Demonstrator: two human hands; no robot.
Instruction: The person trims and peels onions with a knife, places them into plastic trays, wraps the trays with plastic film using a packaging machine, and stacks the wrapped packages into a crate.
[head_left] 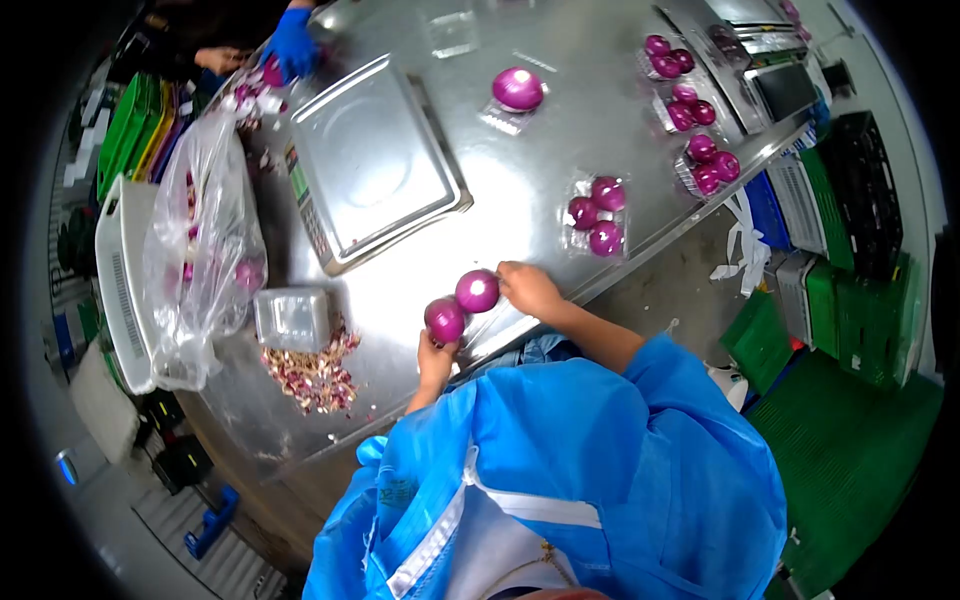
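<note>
Two peeled red onions, the left one (pixel 444 320) and the right one (pixel 477 291), sit side by side at the table's near edge. Part of a clear plastic tray (pixel 489 321) shows beneath them. My left hand (pixel 435 364) is closed at the near side of the left onion, gripping the tray's end. At the other end, my right hand (pixel 530 289) has its fingers bent against the tray beside the right onion. The onions hide much of the tray and some fingertips.
A scale (pixel 375 160) stands left of centre. Nearby are an empty clear container (pixel 292 319), onion skins (pixel 318 375) and a plastic bag (pixel 205 250). Packed onions (pixel 605 238) lie to the right; one large onion (pixel 517 90) is farther back. A co-worker's blue-gloved hand (pixel 291 45) is at upper left.
</note>
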